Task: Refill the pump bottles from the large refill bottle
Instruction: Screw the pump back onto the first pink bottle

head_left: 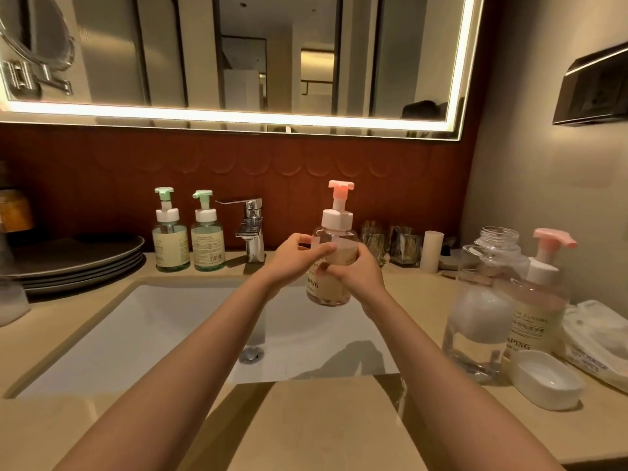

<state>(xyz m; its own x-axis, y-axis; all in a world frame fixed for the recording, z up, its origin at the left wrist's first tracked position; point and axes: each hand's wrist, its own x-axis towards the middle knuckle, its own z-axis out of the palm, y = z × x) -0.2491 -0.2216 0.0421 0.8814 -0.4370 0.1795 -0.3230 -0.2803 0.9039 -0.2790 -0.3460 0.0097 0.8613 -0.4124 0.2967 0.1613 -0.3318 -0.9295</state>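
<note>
Lit mirror (pixel 238 52) is mounted across the back wall. Beige counter (pixel 323 430) is seen below it, with a white sink (pixel 136 334) set into it left of centre. A stack of dark plates (pixel 74 260) is placed on the counter at far left.

Large refill bottle (pixel 479 321) is stood upright on the counter right of the sink; it is clear, its mouth is uncapped, and it is partly filled with clear liquid and foam. A second pink pump bottle (pixel 538 311) is stood just beside it on the right; contact between them cannot be told.

Held pump bottle (pixel 329 292), pink-topped and with its pump fitted, is kept upright in the air above the back right part of the sink, near the faucet (pixel 253 229). It is clamped by both hands: left hand (pixel 292 260) is curled on its shoulder from the left, right hand (pixel 356 277) is wrapped round its body from the right.

Two green pump bottles (pixel 171 239) are stood side by side at the back of the counter, just left of the faucet.

A white cap (pixel 547 384) is laid open side up on the counter in front of the refill bottle and the second pink bottle. Glass tumblers (pixel 401 244) and a white cylinder (pixel 431 251) are lined up along the back wall. A white packet (pixel 598 338) is laid at far right.
</note>
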